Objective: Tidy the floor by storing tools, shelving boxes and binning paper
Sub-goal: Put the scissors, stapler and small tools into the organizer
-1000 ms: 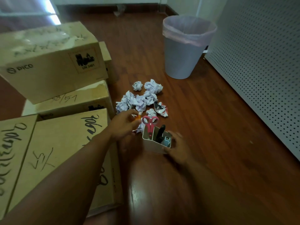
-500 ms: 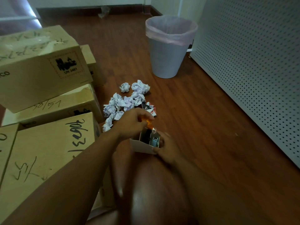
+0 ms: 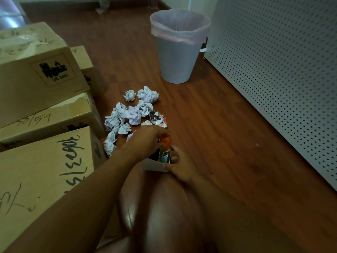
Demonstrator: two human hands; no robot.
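A: What is the left hand (image 3: 145, 141) doing?

B: Its fingers are curled round an orange-handled tool (image 3: 165, 141), holding it upright over the mouth of a small white rectangular holder (image 3: 152, 166). The tool's lower end reaches down among the things already in the holder; I cannot tell what kind of tool it is.

A: And the right hand (image 3: 179, 166)?

B: It grips the holder's right side, thumb along the near edge and fingers wrapped round the far corner. A grey metal item (image 3: 165, 157) stands inside, just below the orange handle.

A: Where is the paper from there?

B: A heap of crumpled white paper balls (image 3: 131, 114) lies on the reddish wooden floor (image 3: 209, 128) just beyond the left hand and to its left, the nearest ones almost touching the wrist. One ball printed in red and black (image 3: 157, 118) lies right above the knuckles.

A: The bin?

B: A pale grey round waste bin (image 3: 177, 57) with a pink liner stands well beyond both hands, next to a white perforated panel (image 3: 282, 79) on the right.

A: The boxes?

B: Brown cardboard boxes with black handwriting (image 3: 43, 161) are stacked left of the left forearm.
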